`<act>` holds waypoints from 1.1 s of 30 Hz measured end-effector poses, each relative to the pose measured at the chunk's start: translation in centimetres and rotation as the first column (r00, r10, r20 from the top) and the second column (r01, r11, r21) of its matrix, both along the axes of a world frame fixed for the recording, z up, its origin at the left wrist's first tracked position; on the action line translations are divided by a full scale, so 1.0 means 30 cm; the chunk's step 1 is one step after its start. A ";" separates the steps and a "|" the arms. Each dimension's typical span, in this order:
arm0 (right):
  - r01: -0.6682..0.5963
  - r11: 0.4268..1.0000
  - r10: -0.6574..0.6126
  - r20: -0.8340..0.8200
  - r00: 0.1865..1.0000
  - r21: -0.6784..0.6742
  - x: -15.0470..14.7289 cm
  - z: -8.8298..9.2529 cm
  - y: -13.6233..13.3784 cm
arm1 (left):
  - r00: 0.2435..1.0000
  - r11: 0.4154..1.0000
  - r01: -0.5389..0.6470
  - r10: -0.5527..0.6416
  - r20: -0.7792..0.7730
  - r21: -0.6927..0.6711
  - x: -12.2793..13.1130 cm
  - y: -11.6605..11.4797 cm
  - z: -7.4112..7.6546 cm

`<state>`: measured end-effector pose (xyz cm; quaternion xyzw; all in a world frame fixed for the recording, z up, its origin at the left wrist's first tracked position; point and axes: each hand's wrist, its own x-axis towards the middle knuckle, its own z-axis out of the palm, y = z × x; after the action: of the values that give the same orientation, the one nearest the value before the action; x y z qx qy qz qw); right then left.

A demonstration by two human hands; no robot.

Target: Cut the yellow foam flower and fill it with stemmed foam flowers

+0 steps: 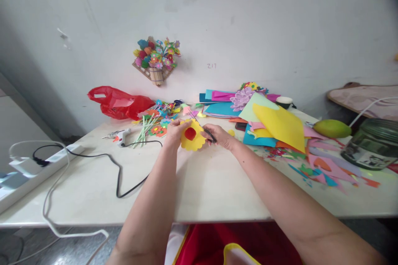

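Left hand [173, 131] fingers grip the yellow flower [194, 141] by its rim, right hand [220, 136] fingers clamp a thin dark tool [210, 135] just beside it; holding the flower steady above the tabletop [202, 182] seems wise.

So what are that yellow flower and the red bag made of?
The yellow flower, held in the left hand, looks like matte craft foam or thick paper: flat, cleanly scalloped, no shine. The red bag seems thin glossy plastic: crumpled, with bright highlights.
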<state>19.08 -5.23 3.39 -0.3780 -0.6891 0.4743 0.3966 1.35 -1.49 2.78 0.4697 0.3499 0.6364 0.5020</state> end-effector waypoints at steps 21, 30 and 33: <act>-0.002 0.998 0.002 -0.003 1.000 0.061 -0.002 -0.024 0.026 | 1.000 1.000 -0.002 0.003 -0.005 0.011 0.000 0.001 -0.001; 0.005 1.000 -0.004 -0.014 1.000 0.024 -0.006 -0.019 0.019 | 1.000 1.000 0.001 -0.001 -0.012 0.004 -0.001 0.001 -0.001; 0.011 1.000 -0.011 -0.028 1.000 0.004 -0.010 -0.009 0.010 | 1.000 1.000 0.001 -0.001 -0.017 0.001 -0.004 0.000 0.002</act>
<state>18.79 -4.94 3.11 -0.3743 -0.6825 0.4759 0.4094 1.24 -1.50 2.83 0.4757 0.3535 0.6322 0.4991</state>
